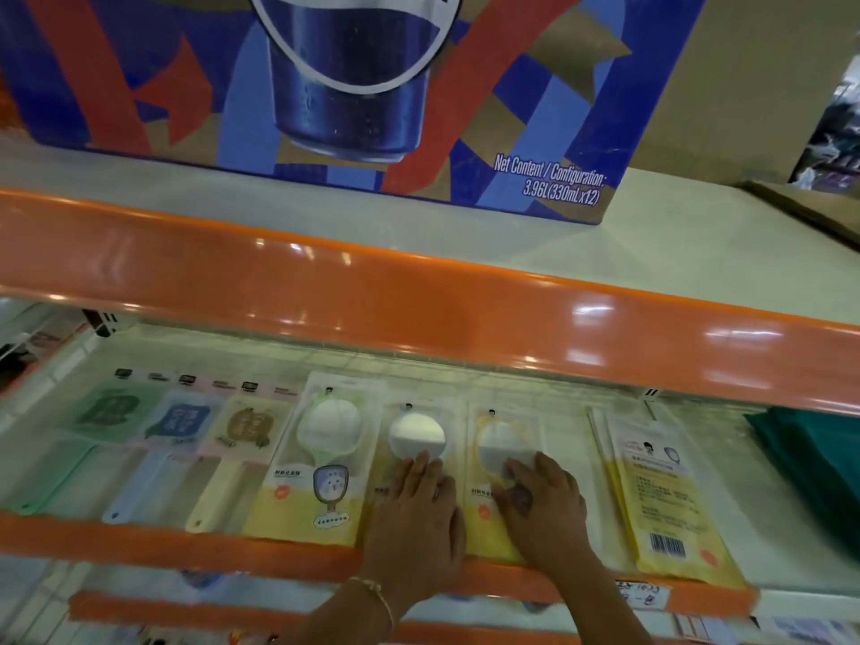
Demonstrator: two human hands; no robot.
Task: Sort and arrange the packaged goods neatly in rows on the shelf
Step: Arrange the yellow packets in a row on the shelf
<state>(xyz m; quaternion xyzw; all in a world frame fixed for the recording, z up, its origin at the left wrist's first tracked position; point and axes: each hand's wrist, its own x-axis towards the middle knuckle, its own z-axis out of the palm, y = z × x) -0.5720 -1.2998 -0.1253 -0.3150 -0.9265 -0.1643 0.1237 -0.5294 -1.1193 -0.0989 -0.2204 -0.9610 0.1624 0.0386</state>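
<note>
Pressing flat with released grips, the left hand (416, 509) and right hand (542, 502) rest on adjacent yellow packets (484, 528) at the shelf's (186, 547) six o'clock edge.

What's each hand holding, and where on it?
Nothing is gripped. The left hand lies flat on the lower half of the middle yellow pack; the right hand lies flat on the next pack, fingers straight.

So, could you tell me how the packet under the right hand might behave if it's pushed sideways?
The yellow-bottomed packet lies flat on the shelf, so it will probably slide, not tip or roll. Its glossy clear wrapper looks slippery. The right hand rests its fingers near the round bulge, which may catch on the neighbouring packet under the left hand.
</note>
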